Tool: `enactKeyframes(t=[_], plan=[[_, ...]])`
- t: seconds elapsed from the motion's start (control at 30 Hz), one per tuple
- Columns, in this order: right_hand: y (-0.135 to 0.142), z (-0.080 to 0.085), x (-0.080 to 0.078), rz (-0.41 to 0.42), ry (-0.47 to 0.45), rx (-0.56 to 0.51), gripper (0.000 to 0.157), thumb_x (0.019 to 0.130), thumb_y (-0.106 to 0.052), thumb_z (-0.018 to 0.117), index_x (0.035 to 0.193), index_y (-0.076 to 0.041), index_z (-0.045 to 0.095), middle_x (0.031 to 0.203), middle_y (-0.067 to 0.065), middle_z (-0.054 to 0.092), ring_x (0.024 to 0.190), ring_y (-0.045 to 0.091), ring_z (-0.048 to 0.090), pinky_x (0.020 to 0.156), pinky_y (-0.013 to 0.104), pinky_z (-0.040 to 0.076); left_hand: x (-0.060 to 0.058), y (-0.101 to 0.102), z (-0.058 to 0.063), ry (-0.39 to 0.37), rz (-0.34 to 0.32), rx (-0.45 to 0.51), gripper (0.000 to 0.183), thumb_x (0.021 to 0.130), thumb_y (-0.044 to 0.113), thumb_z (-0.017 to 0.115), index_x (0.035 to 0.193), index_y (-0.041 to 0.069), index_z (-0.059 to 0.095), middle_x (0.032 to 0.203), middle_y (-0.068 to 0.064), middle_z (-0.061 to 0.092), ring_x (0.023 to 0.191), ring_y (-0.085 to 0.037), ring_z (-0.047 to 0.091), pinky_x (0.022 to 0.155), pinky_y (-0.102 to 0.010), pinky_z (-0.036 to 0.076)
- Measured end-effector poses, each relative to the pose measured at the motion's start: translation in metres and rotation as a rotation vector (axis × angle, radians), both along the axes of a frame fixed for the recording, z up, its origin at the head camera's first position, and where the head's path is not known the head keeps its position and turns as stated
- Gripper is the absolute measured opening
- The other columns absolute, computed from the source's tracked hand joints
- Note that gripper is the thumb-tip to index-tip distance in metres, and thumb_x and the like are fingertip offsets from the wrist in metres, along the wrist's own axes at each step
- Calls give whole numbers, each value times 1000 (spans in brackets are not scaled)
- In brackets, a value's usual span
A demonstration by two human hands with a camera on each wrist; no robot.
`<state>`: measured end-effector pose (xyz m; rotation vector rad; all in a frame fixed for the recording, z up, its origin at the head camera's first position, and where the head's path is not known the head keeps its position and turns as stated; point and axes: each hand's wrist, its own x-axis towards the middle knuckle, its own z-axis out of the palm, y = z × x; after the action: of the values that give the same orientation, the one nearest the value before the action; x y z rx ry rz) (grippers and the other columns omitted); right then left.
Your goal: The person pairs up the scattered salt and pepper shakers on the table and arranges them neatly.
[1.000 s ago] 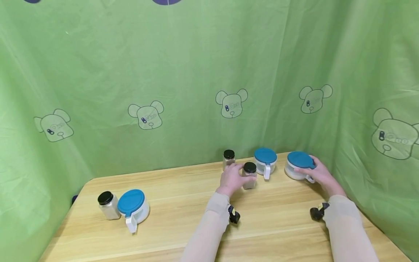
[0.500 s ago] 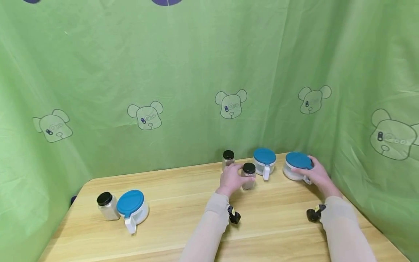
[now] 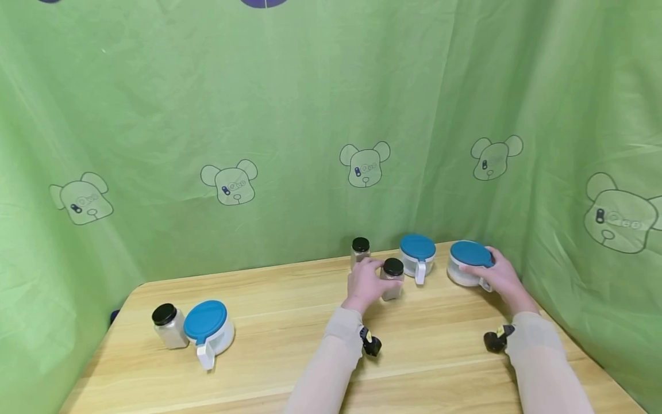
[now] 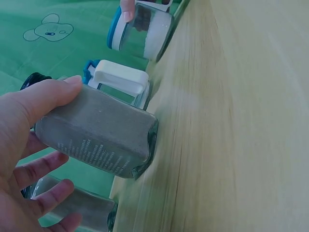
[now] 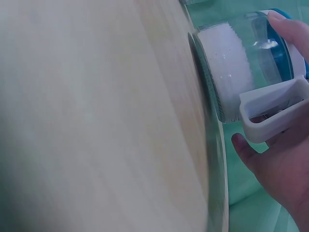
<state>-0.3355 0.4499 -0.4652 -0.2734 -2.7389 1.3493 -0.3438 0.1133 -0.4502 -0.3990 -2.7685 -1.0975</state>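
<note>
Near the back of the table, my left hand (image 3: 366, 283) holds a square glass spice jar (image 4: 99, 128) with a black lid between thumb and index finger. Grey-brown powder fills that jar; small print runs along its side. My right hand (image 3: 504, 279) grips a round clear seasoning pot (image 5: 227, 63) near its blue lid (image 3: 471, 253), thumb at the lid's rim, other fingers by the white handle (image 5: 275, 108). White grains lie in this pot. Between the hands stands another blue-lidded pot (image 3: 418, 247). Behind my left hand is a second black-lidded jar (image 3: 360, 245), partly hidden.
At the left of the wooden table (image 3: 289, 328) stand a black-lidded jar of pale contents (image 3: 170, 328) and a blue-lidded pot (image 3: 209, 325), close together. A green curtain (image 3: 289, 115) with bear faces hangs behind and along both sides.
My right hand and its seasoning pot have shifted very slightly to the left. My left hand keeps its grip on the spice jar almost unmoved.
</note>
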Motion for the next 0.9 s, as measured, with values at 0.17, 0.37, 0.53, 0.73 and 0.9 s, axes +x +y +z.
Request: enactKeyframes(t=[0.17, 0.37, 0.53, 0.73, 0.9], plan=[[-3, 3, 1, -1, 10, 5, 108, 85, -51, 69, 155, -1, 3, 153, 39, 18, 136, 58, 24, 104, 71, 28, 3, -1, 2, 13, -4, -5, 65, 69, 56, 82, 121, 19, 69, 126, 3, 67, 119, -21, 58, 93, -38, 46], [-4, 9, 4, -13, 24, 28, 107, 85, -52, 68, 155, 0, 6, 152, 40, 20, 135, 59, 25, 103, 72, 28, 7, -5, 6, 31, -9, -13, 64, 70, 55, 82, 121, 18, 69, 126, 3, 68, 121, -21, 58, 94, -40, 45], [-6, 15, 11, -28, 9, 21, 109, 86, -54, 67, 155, 0, 3, 153, 40, 15, 136, 61, 22, 104, 73, 26, 10, -7, 6, 51, -19, -28, 63, 70, 55, 81, 121, 19, 69, 127, 4, 67, 123, -21, 56, 96, -41, 45], [-12, 22, 21, -43, 16, 8, 111, 85, -54, 68, 155, -2, -1, 155, 38, 11, 136, 60, 21, 103, 74, 26, 14, -12, 5, 72, -15, -34, 65, 70, 57, 80, 121, 18, 69, 128, 4, 67, 122, -21, 56, 99, -41, 44], [-18, 29, 27, -49, 26, 36, 112, 85, -55, 68, 155, -3, -1, 155, 38, 12, 136, 61, 21, 102, 75, 26, 17, -19, 6, 87, -8, -32, 64, 69, 56, 81, 120, 19, 70, 127, 2, 67, 120, -22, 57, 98, -42, 43]])
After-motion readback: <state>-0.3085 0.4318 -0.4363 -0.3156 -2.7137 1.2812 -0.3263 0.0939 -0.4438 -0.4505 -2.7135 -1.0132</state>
